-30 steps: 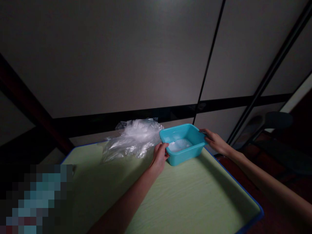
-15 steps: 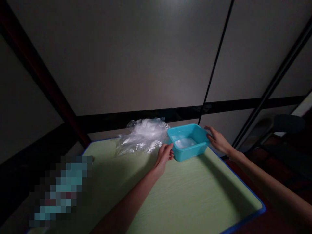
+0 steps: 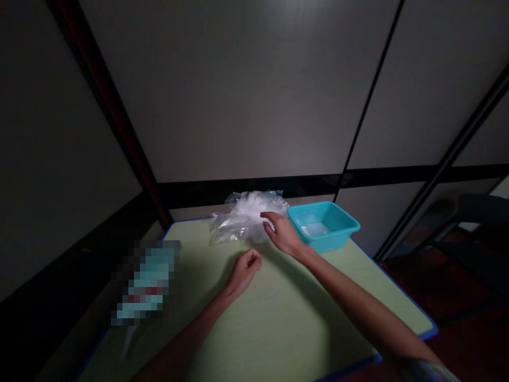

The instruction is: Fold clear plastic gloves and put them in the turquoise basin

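A blue plastic basin (image 3: 334,242) stands at the back right of the table, with something whitish and see-through in its bottom. Beside it, to the left, lies a crumpled heap of clear plastic bags (image 3: 234,225). My right hand (image 3: 283,233) is in front of the heap's right part, thumb and fingers apart and nothing held; whether it touches the plastic I cannot tell. Lower and nearer, my left hand (image 3: 243,271) is over the table with its fingers curled in, and nothing shows in them.
The pale green table (image 3: 270,329) has a blue edge. A blurred-out teal item (image 3: 149,278) lies on its left side. Large cabinet panels (image 3: 246,95) rise right behind the table. A dark chair (image 3: 481,209) stands at the far right.
Both hands have let go of the basin, which stays at the back right. My right hand has moved left to the plastic bags; my left hand has drawn back and curled. The view has shifted.
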`<action>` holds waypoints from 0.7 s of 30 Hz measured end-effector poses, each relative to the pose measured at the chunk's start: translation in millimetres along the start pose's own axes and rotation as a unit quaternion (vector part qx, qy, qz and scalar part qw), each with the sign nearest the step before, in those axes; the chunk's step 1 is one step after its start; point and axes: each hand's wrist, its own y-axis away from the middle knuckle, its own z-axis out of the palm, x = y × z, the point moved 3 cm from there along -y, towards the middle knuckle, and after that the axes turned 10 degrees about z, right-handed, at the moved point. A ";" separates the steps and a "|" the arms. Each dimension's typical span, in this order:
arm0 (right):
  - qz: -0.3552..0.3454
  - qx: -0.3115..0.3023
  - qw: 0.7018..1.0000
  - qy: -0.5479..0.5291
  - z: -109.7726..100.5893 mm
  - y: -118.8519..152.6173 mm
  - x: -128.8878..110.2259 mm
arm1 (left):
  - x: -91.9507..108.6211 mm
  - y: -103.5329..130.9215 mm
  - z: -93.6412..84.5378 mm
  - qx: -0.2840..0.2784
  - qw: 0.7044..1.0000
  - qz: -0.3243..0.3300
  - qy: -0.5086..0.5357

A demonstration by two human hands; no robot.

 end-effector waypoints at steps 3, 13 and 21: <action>0.033 -0.012 0.999 0.026 48.2 -13.3 -2.3 | -3.2 10.5 -11.5 0.009 1.000 0.019 -0.012; 0.068 0.007 0.994 0.084 109.0 -22.0 10.4 | -4.9 19.2 -17.4 0.020 0.999 0.039 -0.020; 0.009 0.008 0.997 0.073 107.4 -16.4 8.4 | -4.7 19.5 -17.1 0.025 0.999 0.034 -0.015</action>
